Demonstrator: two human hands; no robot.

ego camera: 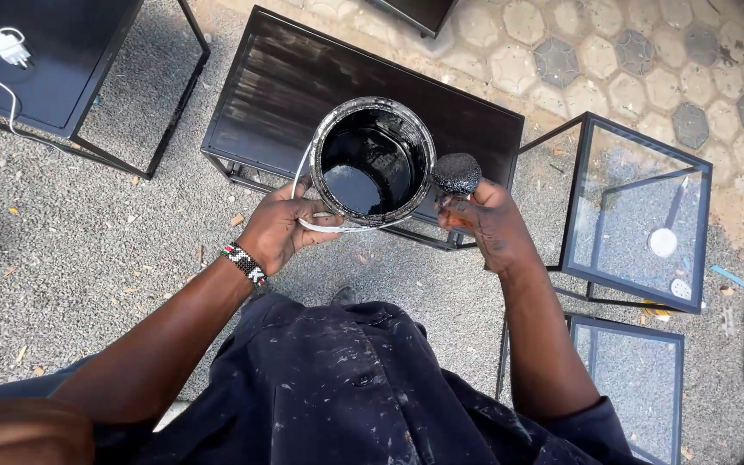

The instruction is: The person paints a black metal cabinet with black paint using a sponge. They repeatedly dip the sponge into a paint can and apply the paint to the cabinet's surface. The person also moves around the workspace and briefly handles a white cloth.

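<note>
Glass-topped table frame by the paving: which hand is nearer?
Right. The right hand, holding a black sponge, is just beside the glass-topped frame; the left hand holds the paint can on the far side.

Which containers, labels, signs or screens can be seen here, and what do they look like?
Round metal paint can: held up by the left hand, rim smeared black, black paint inside, thin white wire handle.
No label shows from above.
No signs or screens in view.
</note>
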